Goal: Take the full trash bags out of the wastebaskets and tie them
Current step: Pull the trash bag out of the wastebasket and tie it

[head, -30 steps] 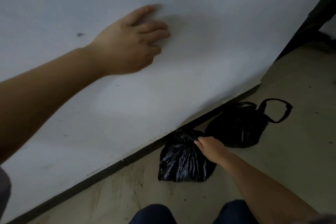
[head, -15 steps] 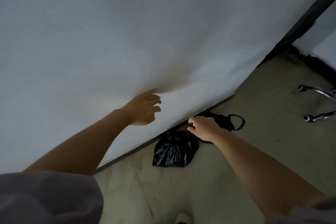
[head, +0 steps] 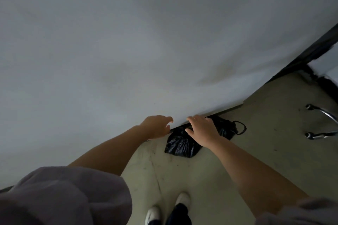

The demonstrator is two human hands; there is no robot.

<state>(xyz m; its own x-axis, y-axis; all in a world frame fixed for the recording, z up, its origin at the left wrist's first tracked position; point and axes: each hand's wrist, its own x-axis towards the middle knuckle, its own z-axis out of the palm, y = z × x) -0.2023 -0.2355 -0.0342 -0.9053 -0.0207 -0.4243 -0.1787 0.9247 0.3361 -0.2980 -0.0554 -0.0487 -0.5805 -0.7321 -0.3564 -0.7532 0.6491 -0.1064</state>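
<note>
Trash bags (head: pixel 181 145) lie against wall (head: pixel 128 51); both hands' fingers apart, empty; chair legs (head: pixel 321 115) nearby.

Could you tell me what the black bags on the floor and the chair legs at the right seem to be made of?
Black trash bags: thin glossy plastic film, judging by crinkles and sheen. Chair legs: likely chromed or polished metal, given their bright mirror-like highlights. Floor: matte, scuffed, possibly concrete or vinyl.

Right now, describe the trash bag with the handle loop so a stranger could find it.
Follow the white wall down to the floor. Two black bags lie there; it is the right-hand bag, behind the right hand. Only it has a handle loop sticking out.
</note>
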